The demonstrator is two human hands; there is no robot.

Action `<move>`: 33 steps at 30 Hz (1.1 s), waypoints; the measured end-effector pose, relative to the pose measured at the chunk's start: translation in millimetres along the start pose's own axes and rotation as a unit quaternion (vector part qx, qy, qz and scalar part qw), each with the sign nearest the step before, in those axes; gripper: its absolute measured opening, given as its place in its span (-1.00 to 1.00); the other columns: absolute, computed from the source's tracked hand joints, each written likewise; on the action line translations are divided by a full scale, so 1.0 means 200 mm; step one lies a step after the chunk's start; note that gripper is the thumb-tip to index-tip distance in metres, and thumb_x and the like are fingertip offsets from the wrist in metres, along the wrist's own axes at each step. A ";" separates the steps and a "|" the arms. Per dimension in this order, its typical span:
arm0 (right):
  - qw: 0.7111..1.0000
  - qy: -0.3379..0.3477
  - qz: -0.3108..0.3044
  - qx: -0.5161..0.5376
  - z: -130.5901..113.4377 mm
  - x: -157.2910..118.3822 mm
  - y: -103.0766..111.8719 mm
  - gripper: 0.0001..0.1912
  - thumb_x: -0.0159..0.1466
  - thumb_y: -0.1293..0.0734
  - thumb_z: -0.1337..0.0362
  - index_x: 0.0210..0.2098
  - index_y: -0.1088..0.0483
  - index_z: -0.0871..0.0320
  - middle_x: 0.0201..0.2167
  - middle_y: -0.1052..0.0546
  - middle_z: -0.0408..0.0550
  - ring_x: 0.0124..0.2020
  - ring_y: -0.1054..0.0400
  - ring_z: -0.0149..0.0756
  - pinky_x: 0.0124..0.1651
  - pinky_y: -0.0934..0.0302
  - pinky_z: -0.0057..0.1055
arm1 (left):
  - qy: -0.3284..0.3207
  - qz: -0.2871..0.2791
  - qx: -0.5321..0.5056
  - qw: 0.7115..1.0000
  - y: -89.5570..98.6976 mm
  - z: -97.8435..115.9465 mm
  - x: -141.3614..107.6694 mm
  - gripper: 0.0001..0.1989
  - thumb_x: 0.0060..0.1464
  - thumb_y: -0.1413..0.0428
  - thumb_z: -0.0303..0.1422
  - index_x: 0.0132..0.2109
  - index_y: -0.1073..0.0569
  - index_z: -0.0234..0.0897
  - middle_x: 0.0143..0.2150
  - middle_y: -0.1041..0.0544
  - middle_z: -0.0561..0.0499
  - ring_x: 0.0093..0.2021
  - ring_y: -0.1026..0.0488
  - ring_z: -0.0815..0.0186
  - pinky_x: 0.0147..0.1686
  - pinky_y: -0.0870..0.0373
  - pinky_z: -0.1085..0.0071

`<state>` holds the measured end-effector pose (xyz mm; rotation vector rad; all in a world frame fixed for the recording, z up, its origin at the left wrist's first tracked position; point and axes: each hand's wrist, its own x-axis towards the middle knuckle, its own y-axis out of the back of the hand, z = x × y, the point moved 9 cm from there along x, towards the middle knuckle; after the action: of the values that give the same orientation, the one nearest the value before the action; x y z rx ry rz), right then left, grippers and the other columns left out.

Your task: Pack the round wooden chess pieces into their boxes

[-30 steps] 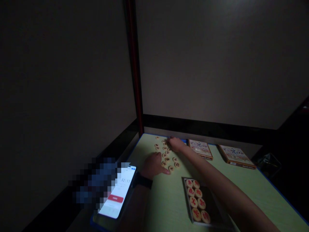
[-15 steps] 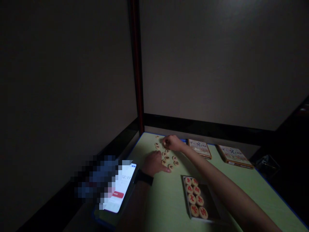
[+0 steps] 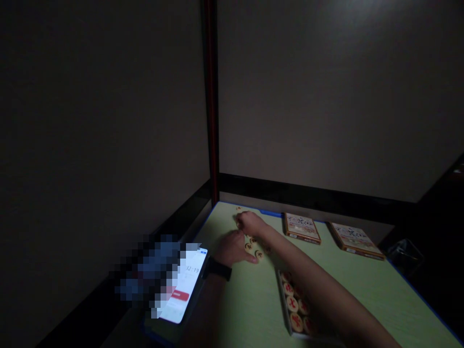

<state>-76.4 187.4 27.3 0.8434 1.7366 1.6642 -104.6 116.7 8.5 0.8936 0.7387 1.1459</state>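
Wooden discs (image 3: 258,253) lie loose on the table (image 3: 246,299) beside the left hand (image 3: 232,249), thumb and fingers apart; the right hand (image 3: 252,223) curls, its grip unclear, while red-marked discs (image 3: 292,304) already sit in the open box (image 3: 285,308)

We've got our left hand (image 3: 232,248) thumb-out on the table (image 3: 246,304), beside loose discs (image 3: 248,246). Right hand (image 3: 253,224) curled just past it; forearm crosses over the tray (image 3: 285,309) of red-marked discs (image 3: 292,303). Lit phone (image 3: 183,298) left, two cases (image 3: 301,226) right.
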 end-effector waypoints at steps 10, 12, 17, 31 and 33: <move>0.995 0.005 0.074 0.065 0.03 -0.14 0.13 -0.80 0.24 -0.26 0.39 -0.16 -0.45 0.24 -0.20 -0.56 0.11 -0.18 -0.43 -0.19 -0.18 -0.17 -0.43 | 0.001 0.280 -0.298 0.913 0.26 -0.13 0.04 -0.67 -0.18 -0.31 -0.28 -0.27 -0.40 -0.29 -0.24 -0.50 -0.05 -0.20 -0.45 0.24 -0.19 -0.37 0.36; 0.990 -0.001 0.107 0.091 0.08 -0.24 0.19 -0.78 0.28 -0.25 0.36 -0.10 -0.43 0.23 -0.19 -0.55 0.08 -0.18 -0.43 -0.23 -0.16 -0.18 -0.44 | -0.001 0.349 -0.385 0.854 0.29 -0.14 0.03 -0.78 -0.05 -0.23 -0.29 -0.29 -0.39 -0.29 -0.29 -0.50 -0.03 -0.24 -0.46 0.29 -0.19 -0.38 0.37; 0.960 -0.020 0.211 0.181 0.17 -0.54 0.30 -0.76 0.32 -0.25 0.29 -0.05 -0.41 0.19 -0.19 -0.55 0.03 -0.25 -0.43 -0.27 -0.17 -0.25 -0.39 | -0.033 0.229 -0.603 0.763 0.13 0.04 0.07 -0.71 -0.01 -0.24 -0.26 -0.16 -0.48 -0.32 -0.16 -0.53 -0.11 -0.18 -0.49 0.26 -0.13 -0.43 0.31; 0.869 -0.085 0.357 0.332 0.36 -1.17 0.29 -0.78 0.27 -0.29 0.23 -0.11 -0.45 0.11 -0.13 -0.56 0.03 -0.22 -0.44 -0.23 -0.17 -0.32 -0.28 | -0.045 -0.022 -0.673 0.738 -0.18 0.54 0.05 -0.54 -0.16 -0.35 -0.12 -0.21 -0.44 -0.35 -0.34 -0.51 0.00 -0.42 -0.46 0.42 -0.40 -0.32 0.50; 0.855 -0.086 0.355 0.369 0.39 -1.21 0.26 -0.77 0.27 -0.28 0.20 -0.12 -0.45 0.13 -0.13 -0.54 0.04 -0.22 -0.44 -0.23 -0.17 -0.33 -0.30 | -0.057 -0.029 -0.638 0.767 -0.19 0.56 0.06 -0.54 -0.12 -0.31 -0.06 -0.23 -0.42 -0.34 -0.37 -0.49 0.03 -0.48 -0.42 0.46 -0.48 -0.23 0.54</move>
<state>138.2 49.1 71.6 2.1285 2.0847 1.1868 12.1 97.9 26.8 -0.2389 -0.2146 1.1961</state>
